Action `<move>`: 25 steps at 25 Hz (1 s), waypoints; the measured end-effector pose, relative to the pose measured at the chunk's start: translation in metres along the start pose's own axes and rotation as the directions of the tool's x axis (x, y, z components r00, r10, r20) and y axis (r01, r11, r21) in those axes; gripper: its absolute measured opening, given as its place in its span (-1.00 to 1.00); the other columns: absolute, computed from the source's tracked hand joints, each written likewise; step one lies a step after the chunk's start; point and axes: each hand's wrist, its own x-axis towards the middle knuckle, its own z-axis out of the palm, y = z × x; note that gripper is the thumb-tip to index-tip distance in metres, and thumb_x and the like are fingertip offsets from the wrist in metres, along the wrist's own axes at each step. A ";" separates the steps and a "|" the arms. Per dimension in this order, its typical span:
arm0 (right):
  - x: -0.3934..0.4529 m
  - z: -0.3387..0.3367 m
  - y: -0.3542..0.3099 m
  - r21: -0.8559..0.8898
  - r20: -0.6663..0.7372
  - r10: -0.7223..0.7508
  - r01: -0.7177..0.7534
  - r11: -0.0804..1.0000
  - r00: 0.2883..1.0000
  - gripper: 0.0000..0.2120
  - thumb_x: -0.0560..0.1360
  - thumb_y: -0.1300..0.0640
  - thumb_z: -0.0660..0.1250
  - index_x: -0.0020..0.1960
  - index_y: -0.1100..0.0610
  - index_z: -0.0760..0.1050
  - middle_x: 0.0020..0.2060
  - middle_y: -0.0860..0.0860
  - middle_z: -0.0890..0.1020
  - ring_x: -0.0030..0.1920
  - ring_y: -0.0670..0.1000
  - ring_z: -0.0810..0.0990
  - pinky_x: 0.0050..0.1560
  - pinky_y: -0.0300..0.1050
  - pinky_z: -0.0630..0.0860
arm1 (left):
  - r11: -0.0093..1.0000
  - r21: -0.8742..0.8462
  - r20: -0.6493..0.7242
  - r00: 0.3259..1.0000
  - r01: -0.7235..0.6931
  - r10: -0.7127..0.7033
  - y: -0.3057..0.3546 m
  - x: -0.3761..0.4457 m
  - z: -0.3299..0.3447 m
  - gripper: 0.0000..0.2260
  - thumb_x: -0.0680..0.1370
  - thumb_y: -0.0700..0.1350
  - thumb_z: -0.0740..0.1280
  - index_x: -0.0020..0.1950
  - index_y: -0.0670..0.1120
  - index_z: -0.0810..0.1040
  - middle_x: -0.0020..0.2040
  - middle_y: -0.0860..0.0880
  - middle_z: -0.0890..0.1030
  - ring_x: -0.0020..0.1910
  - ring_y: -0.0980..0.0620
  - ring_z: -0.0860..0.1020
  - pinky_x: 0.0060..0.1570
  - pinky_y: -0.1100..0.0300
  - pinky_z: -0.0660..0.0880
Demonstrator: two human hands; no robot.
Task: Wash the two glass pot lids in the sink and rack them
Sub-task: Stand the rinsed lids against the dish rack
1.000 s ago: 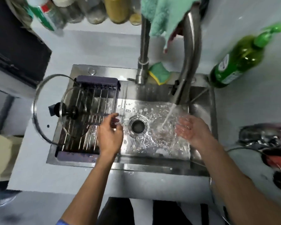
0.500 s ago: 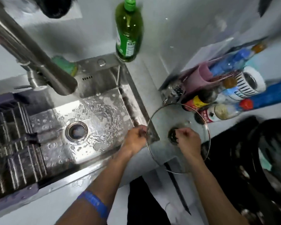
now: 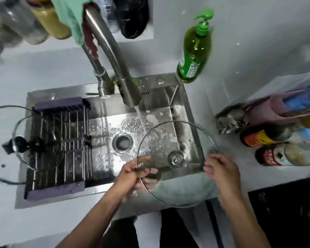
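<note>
I hold a round glass pot lid (image 3: 175, 187) over the right half of the steel sink (image 3: 104, 120), underside up, its knob fitting near the middle. My left hand (image 3: 132, 176) pinches the lid's left rim, thumb on top. My right hand (image 3: 222, 171) grips the right rim. Water runs from the faucet (image 3: 115, 56) and lands at the lid's far edge. Two more glass lids (image 3: 38, 145) with black knobs stand in the purple-framed rack (image 3: 61, 149) across the sink's left half.
A green soap bottle (image 3: 193, 54) stands at the sink's back right corner. Sauce bottles (image 3: 279, 145) and a pink holder (image 3: 268, 111) crowd the counter on the right. A cloth hangs over the faucet, with jars behind it. A sponge lies behind the faucet base.
The lid came off the right counter and now hangs over the sink under the running water. My right hand shifted from its knob to its rim, and the view swung back left.
</note>
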 end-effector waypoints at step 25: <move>0.023 0.112 -0.047 0.326 0.469 0.130 -0.308 0.894 0.873 -0.81 0.61 0.18 0.27 0.02 0.02 0.65 0.06 0.08 0.71 -0.02 0.16 0.73 0.01 0.07 0.66 | 0.866 -0.429 -0.336 0.935 -0.256 0.110 0.073 0.049 -0.057 -0.65 0.60 -0.30 0.31 0.39 -0.22 0.45 0.17 -0.20 0.68 0.06 -0.14 0.70 -0.11 0.05 0.69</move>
